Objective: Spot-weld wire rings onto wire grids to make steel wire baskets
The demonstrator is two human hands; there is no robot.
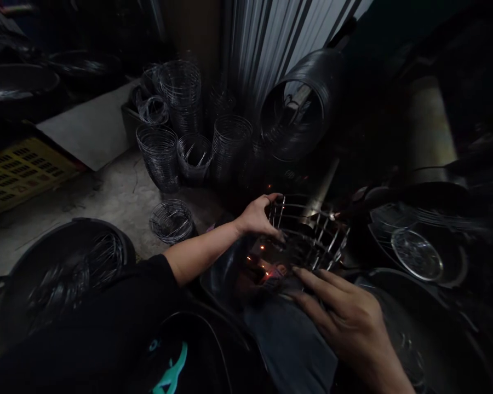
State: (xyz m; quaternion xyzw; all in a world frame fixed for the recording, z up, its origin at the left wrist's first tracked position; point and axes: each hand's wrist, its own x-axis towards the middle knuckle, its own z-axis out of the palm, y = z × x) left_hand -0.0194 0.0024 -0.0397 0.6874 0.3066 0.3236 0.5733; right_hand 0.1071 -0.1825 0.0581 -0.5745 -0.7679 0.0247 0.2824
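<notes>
Metal wire basket (321,235): left hand (257,216), fingers grasping its side; right hand (345,312) beside it, fingers' hold unclear; orange sparks (263,248) nearby.

"What's at the back?"
"A ribbed, pale wall (267,46), dimly lit."
"And around that wall?"
"A dark brownish panel (193,33) to its left, grey floor (117,191) below-left, deep shadow to its right."

Very dim, with small orange sparks (263,248), heavy shadows, blurred edges
</notes>
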